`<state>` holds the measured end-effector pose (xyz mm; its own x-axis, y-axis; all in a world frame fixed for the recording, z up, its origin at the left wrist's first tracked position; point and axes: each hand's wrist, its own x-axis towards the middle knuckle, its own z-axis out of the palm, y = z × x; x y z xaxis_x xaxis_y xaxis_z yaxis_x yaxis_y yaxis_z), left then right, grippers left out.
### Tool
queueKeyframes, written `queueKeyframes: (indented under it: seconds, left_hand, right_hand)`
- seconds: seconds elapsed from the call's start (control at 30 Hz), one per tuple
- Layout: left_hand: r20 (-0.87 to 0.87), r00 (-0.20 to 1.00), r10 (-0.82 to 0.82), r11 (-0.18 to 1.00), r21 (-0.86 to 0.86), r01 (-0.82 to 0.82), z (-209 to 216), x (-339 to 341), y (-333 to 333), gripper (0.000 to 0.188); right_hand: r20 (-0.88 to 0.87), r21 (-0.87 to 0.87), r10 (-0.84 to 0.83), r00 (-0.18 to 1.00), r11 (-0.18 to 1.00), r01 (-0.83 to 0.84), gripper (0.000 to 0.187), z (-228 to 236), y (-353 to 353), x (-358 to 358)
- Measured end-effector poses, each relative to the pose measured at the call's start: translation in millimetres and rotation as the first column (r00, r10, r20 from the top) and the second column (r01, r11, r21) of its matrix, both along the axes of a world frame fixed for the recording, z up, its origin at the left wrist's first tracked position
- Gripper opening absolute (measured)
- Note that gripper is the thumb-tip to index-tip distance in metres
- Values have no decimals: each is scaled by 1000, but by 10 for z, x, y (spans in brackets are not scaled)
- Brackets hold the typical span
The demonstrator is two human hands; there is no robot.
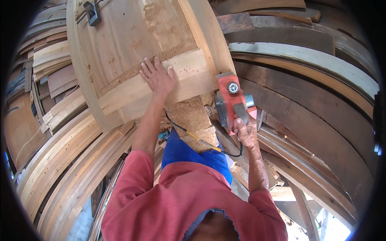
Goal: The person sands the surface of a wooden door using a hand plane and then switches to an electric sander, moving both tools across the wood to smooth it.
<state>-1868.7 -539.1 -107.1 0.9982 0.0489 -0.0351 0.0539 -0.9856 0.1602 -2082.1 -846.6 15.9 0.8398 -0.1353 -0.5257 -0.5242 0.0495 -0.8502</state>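
Observation:
A wooden panelled door (124,44) lies in front of me, with wood shavings (167,20) scattered over its inner panel. On its near rail, my left hand (160,80) rests flat with the fingers spread, holding nothing. My right hand (246,132) is wrapped round the rear handle of a red electric planer (230,98). The planer's front end sits at the door's near right corner; whether its sole touches the wood is hidden. A black cord (241,150) with a yellow wrapped stretch (205,143) loops from the planer back toward the left.
A small dark hand plane (93,14) lies on the door's far left. Stacked planks (64,148) stand along the left, and dark boards (297,96) along the right. Below the near rail is a board covered in sawdust (189,116), close to my legs.

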Motion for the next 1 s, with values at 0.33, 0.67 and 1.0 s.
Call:
queueKeyframes:
  seconds: [0.33,0.67,1.0]
  left_hand:
    - [50,999,13,997,82,-17,-27,-17,-25,76]
    - [-11,999,39,997,72,-38,14,3,-61,79]
    - [-61,997,49,995,91,-43,58,-3,-83,78]
  right_hand:
    - [16,-120,177,984,977,-174,54,-159,96,315]
    - [-6,-195,161,987,968,-160,51,-138,313,970]
    - [110,-261,110,988,962,-78,43,-216,429,1513]
